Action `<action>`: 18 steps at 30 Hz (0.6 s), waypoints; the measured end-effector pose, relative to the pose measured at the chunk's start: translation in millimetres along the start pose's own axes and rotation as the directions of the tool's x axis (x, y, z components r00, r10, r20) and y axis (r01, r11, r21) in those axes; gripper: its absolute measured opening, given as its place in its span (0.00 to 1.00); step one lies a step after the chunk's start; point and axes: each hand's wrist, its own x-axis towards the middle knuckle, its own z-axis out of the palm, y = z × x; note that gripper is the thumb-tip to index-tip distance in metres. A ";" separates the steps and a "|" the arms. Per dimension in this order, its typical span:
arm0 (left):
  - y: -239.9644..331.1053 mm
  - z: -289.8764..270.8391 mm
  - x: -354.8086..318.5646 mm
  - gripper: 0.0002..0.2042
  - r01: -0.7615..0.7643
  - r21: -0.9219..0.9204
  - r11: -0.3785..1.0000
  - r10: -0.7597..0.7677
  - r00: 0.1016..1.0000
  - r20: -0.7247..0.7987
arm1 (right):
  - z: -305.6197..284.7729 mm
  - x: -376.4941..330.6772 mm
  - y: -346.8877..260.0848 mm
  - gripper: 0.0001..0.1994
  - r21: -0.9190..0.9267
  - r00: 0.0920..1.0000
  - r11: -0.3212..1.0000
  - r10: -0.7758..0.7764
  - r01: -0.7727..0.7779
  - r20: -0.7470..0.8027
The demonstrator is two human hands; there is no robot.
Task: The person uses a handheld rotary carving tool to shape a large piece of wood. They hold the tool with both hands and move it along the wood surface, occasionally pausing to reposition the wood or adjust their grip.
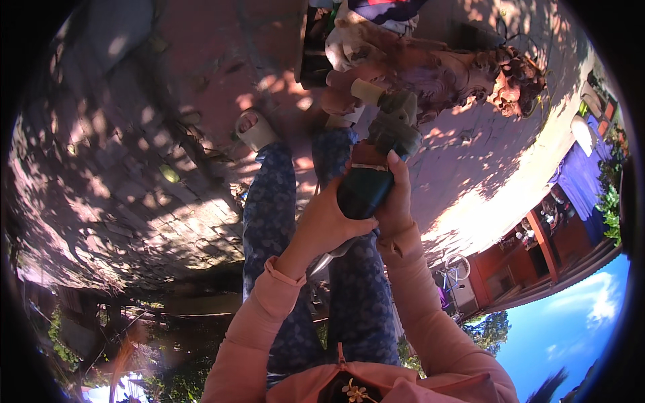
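Left hand (327, 225) is wrapped closed around the rear of the dark green angle grinder (376, 164). Right hand (395, 201) is closed on its body, just beside. The grinder head touches the reddish carved wood figure (443, 74) on the brick paving (134, 154) beyond.

left hand (329, 225): fingers curled, gripping | right hand (396, 201): curled, gripping

No packages, labels, signs or screens.
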 end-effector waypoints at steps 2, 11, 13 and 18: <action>-0.4 0.1 -19.1 0.39 0.037 0.006 0.999 -0.037 0.999 0.003 | 0.0 -13.1 11.1 0.29 0.018 1.000 1.000 0.018 -0.018 0.005; 18.0 -1.1 0.7 0.35 -0.023 0.099 0.995 0.018 0.998 0.053 | 1.9 -5.4 -5.6 0.29 0.095 0.998 0.994 -0.047 0.051 -0.044; 22.5 -0.4 16.1 0.35 -0.056 0.110 0.992 0.046 0.995 0.090 | -0.4 1.3 -15.2 0.28 0.082 0.995 0.993 -0.083 0.088 -0.059; 33.4 -3.1 40.7 0.37 -0.109 0.010 0.994 0.106 0.981 0.161 | -1.8 14.7 -31.9 0.23 0.065 0.983 0.982 -0.174 0.177 -0.051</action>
